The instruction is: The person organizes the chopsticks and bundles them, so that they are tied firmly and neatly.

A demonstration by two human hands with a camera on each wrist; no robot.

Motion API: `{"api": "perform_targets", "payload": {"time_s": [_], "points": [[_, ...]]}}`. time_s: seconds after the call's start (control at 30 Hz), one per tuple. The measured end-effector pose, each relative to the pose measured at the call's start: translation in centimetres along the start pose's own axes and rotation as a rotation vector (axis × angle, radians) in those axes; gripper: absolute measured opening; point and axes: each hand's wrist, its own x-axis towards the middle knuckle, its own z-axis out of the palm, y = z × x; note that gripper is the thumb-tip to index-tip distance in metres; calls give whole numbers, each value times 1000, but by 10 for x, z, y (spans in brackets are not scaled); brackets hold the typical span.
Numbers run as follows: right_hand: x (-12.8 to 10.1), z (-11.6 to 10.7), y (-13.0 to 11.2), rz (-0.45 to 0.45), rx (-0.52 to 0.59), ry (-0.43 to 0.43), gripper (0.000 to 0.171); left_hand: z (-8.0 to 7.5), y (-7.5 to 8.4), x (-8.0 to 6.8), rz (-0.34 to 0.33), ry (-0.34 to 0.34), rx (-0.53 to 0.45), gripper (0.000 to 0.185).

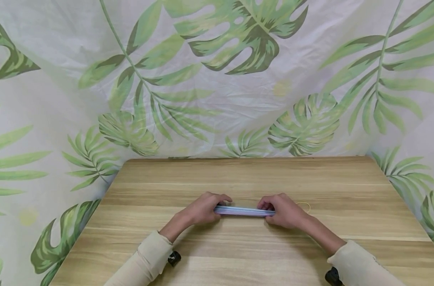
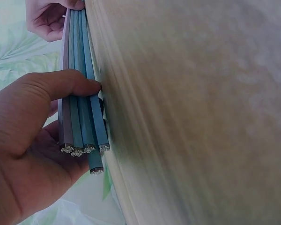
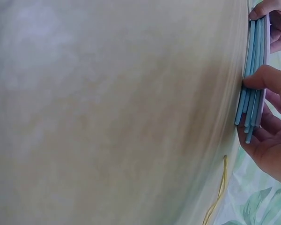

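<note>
Sleeves low; left hand (image 1: 202, 208) and right hand (image 1: 282, 210) pinch stick bundle (image 1: 243, 211) ends mid-table (image 1: 238, 174), evening them; rubber band (image 1: 304, 205) beside, wrapping likely needed.

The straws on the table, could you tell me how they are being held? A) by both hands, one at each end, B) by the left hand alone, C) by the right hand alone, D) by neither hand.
A: the left hand grips one end of the bundle of straws and the right hand grips the other, on the table.
</note>
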Motion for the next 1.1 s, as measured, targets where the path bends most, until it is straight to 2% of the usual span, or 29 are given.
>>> {"api": "perform_targets", "payload": {"time_s": [0.27, 0.47, 0.73, 0.97, 1.1], "points": [[-1, 0, -3, -5, 4, -10, 29, -1, 3, -1, -18, 8, 1, 56], [-2, -1, -4, 4, -59, -4, 26, -2, 4, -2, 1, -4, -4, 49], [-4, -3, -2, -20, -24, -45, 27, -1, 3, -3, 27, -22, -19, 41], [-5, -2, -3, -54, -9, -44, 28, -1, 5, -3, 57, 11, -32, 30], [-6, -2, -4, -67, -7, -38, 27, -2, 7, -3, 35, 42, -7, 26]]}}
